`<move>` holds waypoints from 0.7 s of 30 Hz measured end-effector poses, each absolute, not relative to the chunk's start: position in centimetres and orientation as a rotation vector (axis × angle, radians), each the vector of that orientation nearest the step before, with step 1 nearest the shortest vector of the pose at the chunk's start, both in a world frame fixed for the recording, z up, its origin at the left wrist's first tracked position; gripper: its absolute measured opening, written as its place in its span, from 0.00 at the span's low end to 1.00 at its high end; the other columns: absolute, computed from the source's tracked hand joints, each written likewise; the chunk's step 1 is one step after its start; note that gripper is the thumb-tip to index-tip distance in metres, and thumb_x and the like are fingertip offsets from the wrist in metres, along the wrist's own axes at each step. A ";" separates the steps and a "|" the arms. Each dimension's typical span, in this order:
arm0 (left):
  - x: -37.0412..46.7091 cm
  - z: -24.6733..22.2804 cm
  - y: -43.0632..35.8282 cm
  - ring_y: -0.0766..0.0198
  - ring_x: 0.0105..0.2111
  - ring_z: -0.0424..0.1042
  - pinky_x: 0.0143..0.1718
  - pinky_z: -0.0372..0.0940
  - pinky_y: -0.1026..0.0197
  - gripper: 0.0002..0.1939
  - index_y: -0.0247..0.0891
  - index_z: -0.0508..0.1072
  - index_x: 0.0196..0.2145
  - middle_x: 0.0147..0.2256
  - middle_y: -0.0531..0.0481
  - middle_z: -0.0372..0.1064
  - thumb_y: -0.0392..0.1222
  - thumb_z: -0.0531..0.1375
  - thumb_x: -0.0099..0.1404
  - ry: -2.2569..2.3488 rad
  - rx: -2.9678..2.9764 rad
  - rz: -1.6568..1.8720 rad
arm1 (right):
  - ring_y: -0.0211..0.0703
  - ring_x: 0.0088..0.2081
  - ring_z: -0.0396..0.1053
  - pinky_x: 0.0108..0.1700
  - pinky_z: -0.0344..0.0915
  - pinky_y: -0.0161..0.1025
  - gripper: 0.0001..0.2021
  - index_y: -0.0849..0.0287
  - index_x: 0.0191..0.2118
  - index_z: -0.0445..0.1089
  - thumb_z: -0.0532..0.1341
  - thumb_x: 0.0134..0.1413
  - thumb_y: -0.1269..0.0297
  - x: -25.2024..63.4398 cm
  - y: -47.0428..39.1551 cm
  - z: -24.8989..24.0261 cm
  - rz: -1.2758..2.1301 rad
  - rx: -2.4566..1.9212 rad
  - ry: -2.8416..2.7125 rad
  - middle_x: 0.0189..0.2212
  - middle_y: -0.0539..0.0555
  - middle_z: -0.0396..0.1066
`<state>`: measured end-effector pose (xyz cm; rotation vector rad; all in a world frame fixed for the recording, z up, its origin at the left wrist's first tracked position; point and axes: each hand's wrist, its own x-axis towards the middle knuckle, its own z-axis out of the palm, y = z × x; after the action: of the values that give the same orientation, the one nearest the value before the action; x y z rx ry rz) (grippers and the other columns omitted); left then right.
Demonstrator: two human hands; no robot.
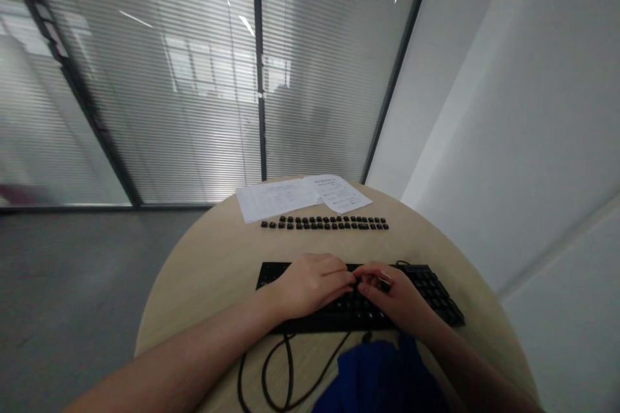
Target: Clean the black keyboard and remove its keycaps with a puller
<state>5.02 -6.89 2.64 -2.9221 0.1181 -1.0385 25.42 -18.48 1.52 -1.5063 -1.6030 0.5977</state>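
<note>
A black keyboard (334, 322) lies on the round wooden table, some of its key positions looking bare. My left hand (314, 284) rests across its middle, fingers pressed together and pointing right, their tips near the other hand. Over the keys just right of it, my right hand (392, 293) is curled with thumb and fingers pinched; a small shiny piece shows between them, too small to name. Beyond the keyboard, loose black keycaps (334, 226) stand in two rows. What lies under my left palm is hidden.
Printed paper sheets (281, 199) lie at the far side of the table (194, 271). A black cable (290, 377) loops at the near edge beside blue cloth (378, 377). Glass panels with blinds stand behind, and a white wall rises on the right.
</note>
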 end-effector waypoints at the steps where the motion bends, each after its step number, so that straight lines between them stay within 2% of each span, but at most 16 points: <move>1: 4.9 2.6 -7.0 0.63 0.33 0.73 0.34 0.69 0.62 0.12 0.36 0.75 0.44 0.33 0.47 0.74 0.41 0.53 0.76 0.106 -2.921 -1.008 | 0.46 0.32 0.69 0.37 0.66 0.42 0.10 0.56 0.40 0.80 0.65 0.55 0.58 25.3 -18.4 1.4 0.604 -1.512 -1.609 0.30 0.54 0.75; 6: 4.7 2.1 -7.4 0.62 0.35 0.75 0.37 0.70 0.60 0.11 0.38 0.75 0.43 0.35 0.47 0.76 0.43 0.55 0.75 0.082 -2.943 -0.853 | 0.46 0.29 0.68 0.34 0.66 0.43 0.10 0.55 0.36 0.80 0.65 0.51 0.57 25.0 -17.8 0.4 0.617 -1.483 -1.663 0.26 0.53 0.74; 10: 4.5 2.0 -7.4 0.60 0.37 0.76 0.38 0.70 0.59 0.12 0.39 0.75 0.45 0.37 0.46 0.76 0.48 0.57 0.73 0.094 -3.010 -0.724 | 0.45 0.27 0.66 0.31 0.64 0.42 0.07 0.54 0.34 0.80 0.67 0.50 0.60 25.2 -17.9 0.3 0.696 -1.452 -1.746 0.25 0.51 0.73; 12: 4.4 2.3 -7.4 0.59 0.38 0.76 0.38 0.70 0.59 0.17 0.38 0.74 0.48 0.38 0.45 0.76 0.53 0.58 0.72 0.103 -3.063 -0.729 | 0.44 0.27 0.66 0.30 0.62 0.41 0.07 0.54 0.35 0.80 0.67 0.49 0.61 25.7 -18.1 0.8 0.713 -1.466 -1.746 0.24 0.51 0.72; 15: 4.0 3.2 -7.1 0.59 0.38 0.76 0.39 0.70 0.59 0.19 0.36 0.72 0.51 0.39 0.43 0.76 0.51 0.55 0.73 0.004 -3.110 -0.857 | 0.44 0.29 0.68 0.33 0.63 0.41 0.08 0.54 0.36 0.81 0.68 0.50 0.60 27.7 -18.1 2.4 0.611 -1.539 -1.691 0.26 0.51 0.74; 18: 3.8 4.8 -6.2 0.60 0.34 0.75 0.36 0.69 0.59 0.16 0.36 0.76 0.44 0.34 0.46 0.76 0.46 0.50 0.75 -0.079 -3.092 -0.891 | 0.46 0.32 0.70 0.36 0.64 0.42 0.13 0.57 0.40 0.81 0.67 0.52 0.56 31.9 -17.3 3.7 0.497 -1.643 -1.553 0.30 0.53 0.77; 21: 3.4 7.4 -5.9 0.62 0.30 0.73 0.33 0.66 0.61 0.17 0.36 0.77 0.36 0.29 0.48 0.73 0.43 0.51 0.75 -0.047 -3.078 -0.799 | 0.47 0.34 0.72 0.40 0.66 0.44 0.19 0.62 0.43 0.80 0.65 0.53 0.53 37.5 -16.1 3.8 0.385 -1.722 -1.416 0.35 0.58 0.79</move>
<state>3.45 -5.86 7.40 -3.0779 -0.0469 -0.7992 37.47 -16.11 3.78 -1.7217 -1.4160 0.3845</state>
